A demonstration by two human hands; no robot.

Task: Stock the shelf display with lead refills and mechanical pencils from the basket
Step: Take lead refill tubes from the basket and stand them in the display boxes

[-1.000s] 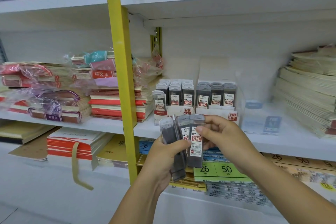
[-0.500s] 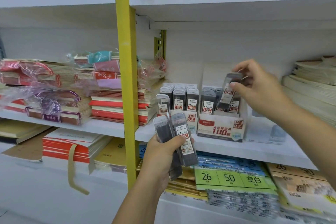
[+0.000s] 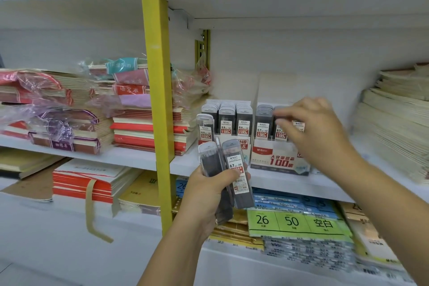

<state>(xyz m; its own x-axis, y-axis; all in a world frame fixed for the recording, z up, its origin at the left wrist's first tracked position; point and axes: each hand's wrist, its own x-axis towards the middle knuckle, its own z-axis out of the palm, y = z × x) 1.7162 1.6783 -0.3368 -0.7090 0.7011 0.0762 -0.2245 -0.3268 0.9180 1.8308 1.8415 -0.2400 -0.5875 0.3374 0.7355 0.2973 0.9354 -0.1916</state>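
Note:
My left hand (image 3: 206,195) grips a few clear lead refill cases (image 3: 235,169) fanned upright in front of the shelf; the front one reads 0.7 HB. On the shelf stand two white display boxes full of refill cases, the 0.5 box (image 3: 234,123) and the 0.7 box (image 3: 278,158). My right hand (image 3: 313,132) reaches over the 0.7 box and, blurred, pinches the top of a refill case (image 3: 280,133) in its middle row. One loose case (image 3: 205,126) leans at the left of the 0.5 box. No basket or mechanical pencils are in view.
A yellow upright post (image 3: 155,76) stands just left of the boxes. Wrapped notebook stacks (image 3: 69,123) fill the left bay, and a tall paper stack (image 3: 394,127) sits right. Below the white shelf edge (image 3: 325,189) lie packs with green labels (image 3: 292,220).
My right hand took one case from the left hand's bundle, carried it up to the 0.7 box, and has now lowered it into the middle row. The left hand stayed nearly still.

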